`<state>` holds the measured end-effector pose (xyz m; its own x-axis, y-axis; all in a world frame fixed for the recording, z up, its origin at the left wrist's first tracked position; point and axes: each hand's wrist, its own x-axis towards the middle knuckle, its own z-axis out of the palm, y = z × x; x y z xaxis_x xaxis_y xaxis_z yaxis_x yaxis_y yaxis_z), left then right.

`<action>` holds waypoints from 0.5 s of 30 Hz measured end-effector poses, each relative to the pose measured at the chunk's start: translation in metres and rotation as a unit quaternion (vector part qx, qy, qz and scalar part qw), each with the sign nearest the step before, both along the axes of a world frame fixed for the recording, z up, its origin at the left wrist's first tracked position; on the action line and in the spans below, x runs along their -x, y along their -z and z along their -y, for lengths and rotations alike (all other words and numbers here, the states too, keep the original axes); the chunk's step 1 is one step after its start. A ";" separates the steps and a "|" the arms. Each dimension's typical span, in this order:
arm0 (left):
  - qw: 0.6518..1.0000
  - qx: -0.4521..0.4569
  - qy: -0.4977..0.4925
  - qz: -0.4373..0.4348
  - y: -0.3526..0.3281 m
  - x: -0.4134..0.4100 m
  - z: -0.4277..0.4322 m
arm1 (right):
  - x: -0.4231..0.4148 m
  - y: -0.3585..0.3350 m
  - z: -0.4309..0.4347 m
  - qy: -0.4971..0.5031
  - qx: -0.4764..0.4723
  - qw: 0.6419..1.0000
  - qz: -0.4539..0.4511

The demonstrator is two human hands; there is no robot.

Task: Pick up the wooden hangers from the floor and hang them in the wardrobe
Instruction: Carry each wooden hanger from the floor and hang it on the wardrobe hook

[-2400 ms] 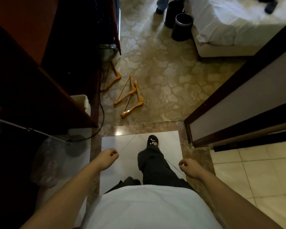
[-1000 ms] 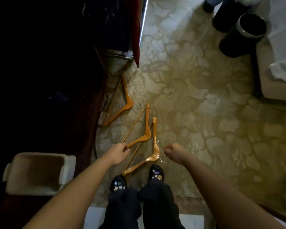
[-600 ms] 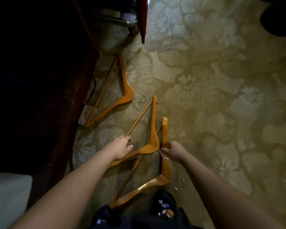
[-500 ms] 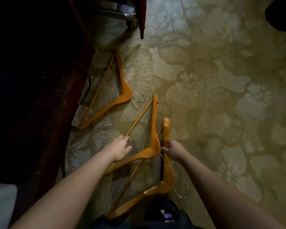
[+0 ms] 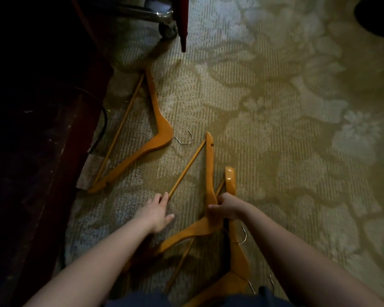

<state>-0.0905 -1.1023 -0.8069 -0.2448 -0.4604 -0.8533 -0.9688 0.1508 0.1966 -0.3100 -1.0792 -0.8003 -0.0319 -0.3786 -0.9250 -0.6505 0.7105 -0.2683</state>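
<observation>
2 bare arms we stretch forward and down to the carpet. Our right hand has its grip curled tight round the neck of the middle hanger, where its 2 wooden arms meet. Our left hand lies nearly flat, the grip wide and holding nothing, fingertips touching the thin bar of the same hanger. The near hanger lies partly under it. The far hanger lies apart, beside dark wooden furniture.

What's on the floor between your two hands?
Only bare carpet, inside the hanger the left hand touches and the right hand grips; head view.
</observation>
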 end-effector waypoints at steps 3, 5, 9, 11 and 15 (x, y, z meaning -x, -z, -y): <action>1.000 -0.009 -0.019 -0.013 -0.004 -0.001 -0.009 | -0.004 -0.009 -0.006 0.050 -0.005 0.998 0.028; 0.999 -0.018 -0.032 -0.023 -0.013 0.000 -0.022 | -0.006 -0.021 -0.014 0.088 0.016 0.995 0.049; 0.997 0.024 -0.061 -0.042 -0.047 0.003 -0.053 | -0.011 -0.054 -0.020 0.050 0.076 0.996 0.020; 0.994 0.074 -0.058 -0.048 -0.074 0.008 -0.060 | -0.014 -0.078 -0.019 -0.004 0.091 0.996 -0.004; 0.977 0.197 0.044 -0.067 -0.146 0.015 -0.049 | -0.023 -0.141 -0.019 -0.083 0.121 0.989 -0.032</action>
